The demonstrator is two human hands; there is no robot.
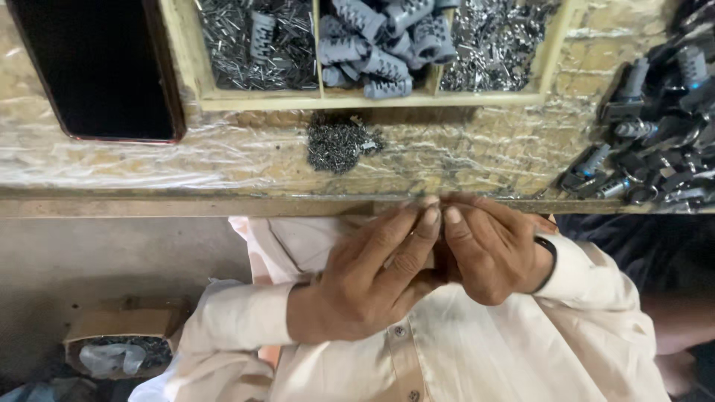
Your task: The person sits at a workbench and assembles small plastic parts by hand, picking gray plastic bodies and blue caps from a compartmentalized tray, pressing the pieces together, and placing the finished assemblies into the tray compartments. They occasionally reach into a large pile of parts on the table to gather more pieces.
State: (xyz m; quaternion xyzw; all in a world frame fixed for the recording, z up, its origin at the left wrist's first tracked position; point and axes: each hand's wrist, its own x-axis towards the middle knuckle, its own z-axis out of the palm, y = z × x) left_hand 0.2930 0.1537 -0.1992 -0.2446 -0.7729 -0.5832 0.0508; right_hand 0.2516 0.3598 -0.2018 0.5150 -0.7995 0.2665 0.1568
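Held part: whatever small piece the fingertips met on was hidden between them; it sat at the near edge of the counter (223,160), just below the heap of pins.
Left hand (365,286): it lay palm-down over the person's cream shirt (477,350), fingers stretched up to the counter edge; its grip looked pinched together at the tips, but on what I could not tell.
Right hand (488,253): it curled in from the other side, thumb and forefinger tip to tip with the left; its grip looked closed too, the held thing unseen. Working that close to the edge probably kept the piece steady and near the supplies.
Small heap of dark metal pins (339,145): it lay loose on the plastic-wrapped counter, just above the hands, likely for quick picking.
Pale wooden tray with three compartments (372,100): the left and right bins held shiny metal bits, the middle one grey ribbed plastic sleeves (383,45); sorting by kind kept each within reach.
Pile of dark assembled pieces (655,149): it sat to the right on the counter, apart from the raw parts.
Black phone (97,67): it lay flat at the far left.
Cardboard box (123,339): it stood on the floor below, holding more metal scraps.
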